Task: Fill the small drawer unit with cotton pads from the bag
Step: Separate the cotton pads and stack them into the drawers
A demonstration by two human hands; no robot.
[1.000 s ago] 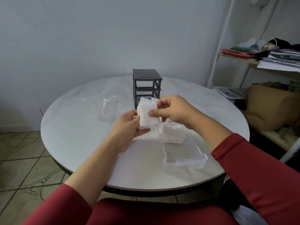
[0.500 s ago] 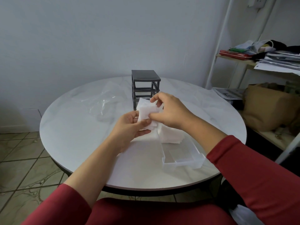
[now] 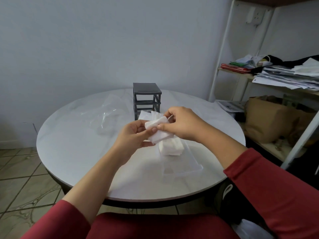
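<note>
Both hands are closed on one small stack of cotton pads [image 3: 159,131] held above the bench [image 3: 72,145]: the left hand [image 3: 133,137] cups it from below with the thumb on top, and the right hand [image 3: 179,124] pinches its upper edge between thumb and fingers. Just below them a clear drawer [image 3: 183,167] lies pulled out on the bench, with one block of pads [image 3: 170,148] already sitting at its far end; the near half of it looks bare. More white pads [image 3: 146,114] show behind the hands, at the foot of the dark drawer frame [image 3: 146,99], which stands well back with its slots seemingly open (I cannot see a drawer in any of them). The clear bag [image 3: 107,116] lies crumpled to the left of the frame and looks emptied or close to it. My reading is that the job is in its early-middle stretch: one drawer is partly loaded, the held stack should go in next to the block, and the drawer has yet to be slid into the frame.
</note>
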